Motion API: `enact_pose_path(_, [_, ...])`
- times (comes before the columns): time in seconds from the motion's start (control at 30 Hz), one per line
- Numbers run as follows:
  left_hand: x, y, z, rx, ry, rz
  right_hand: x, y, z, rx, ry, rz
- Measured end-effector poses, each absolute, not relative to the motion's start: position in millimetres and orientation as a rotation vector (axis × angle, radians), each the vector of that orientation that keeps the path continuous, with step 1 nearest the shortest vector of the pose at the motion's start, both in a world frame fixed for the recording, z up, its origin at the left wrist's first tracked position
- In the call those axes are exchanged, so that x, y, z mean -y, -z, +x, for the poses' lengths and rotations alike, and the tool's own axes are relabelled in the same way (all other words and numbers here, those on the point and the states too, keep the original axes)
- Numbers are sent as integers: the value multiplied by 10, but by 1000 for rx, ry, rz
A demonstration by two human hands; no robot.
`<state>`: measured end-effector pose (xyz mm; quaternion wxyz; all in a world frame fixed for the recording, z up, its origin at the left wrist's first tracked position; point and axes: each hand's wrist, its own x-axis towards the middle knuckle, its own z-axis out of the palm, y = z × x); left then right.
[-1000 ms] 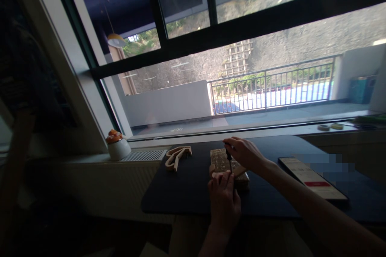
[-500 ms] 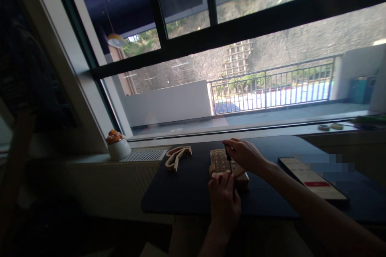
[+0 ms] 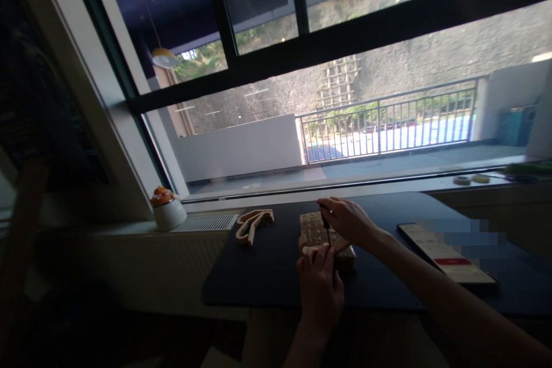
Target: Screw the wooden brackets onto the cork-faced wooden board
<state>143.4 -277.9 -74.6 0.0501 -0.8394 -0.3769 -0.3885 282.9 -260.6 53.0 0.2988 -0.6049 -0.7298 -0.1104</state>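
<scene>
My right hand (image 3: 345,219) is closed round the dark handle of a screwdriver (image 3: 326,224), which stands nearly upright. Its thin shaft points down toward the fingertips of my left hand (image 3: 321,279). Those fingers are bent and pressed onto a light wooden piece (image 3: 303,241) at the near side of a worn, block-like board (image 3: 311,222). The fingers cover much of the wooden piece, and the screwdriver's tip is hard to make out. To the left, a curved pale wooden part (image 3: 250,229) with dark prongs lies on the dark table (image 3: 241,276).
A tablet (image 3: 448,259) with a lit screen lies on the table's right side. A white jar with an orange top (image 3: 166,210) stands on the sill at left, beside a vent grille (image 3: 207,222). Rolls of tape (image 3: 470,179) sit on the sill at right, under the large window.
The view has shifted very slightly. Both hands, the screwdriver and the wooden piece keep nearly the same places.
</scene>
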Motion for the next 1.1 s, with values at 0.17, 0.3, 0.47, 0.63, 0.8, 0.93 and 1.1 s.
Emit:
enact_pose_path(0.17, [2753, 751, 1451, 1143, 1151, -2538, 2560, -500, 2845, 1890, 267, -1636])
enact_pose_path(0.3, [2650, 741, 1460, 1123, 1118, -2521, 2495, -509, 2880, 1901, 218, -1622])
enact_pose_path(0.47, [2424, 708, 1553, 1101, 1098, -2472, 2359, -556, 2938, 1954, 150, -1585])
enact_pose_path(0.63, [2103, 650, 1789, 1137, 998, -2439, 2021, -607, 3087, 1978, 101, -1597])
enact_pose_path(0.8, [1758, 567, 1986, 1074, 872, -2511, 1570, -695, 3286, 1961, 56, -1656])
enact_pose_path(0.93, [1570, 481, 2050, 964, 736, -2568, 1382, -757, 3434, 2006, -15, -1631])
enact_pose_path(1.1, [1480, 467, 2046, 917, 691, -2622, 1369, -731, 3610, 2002, -144, -1525])
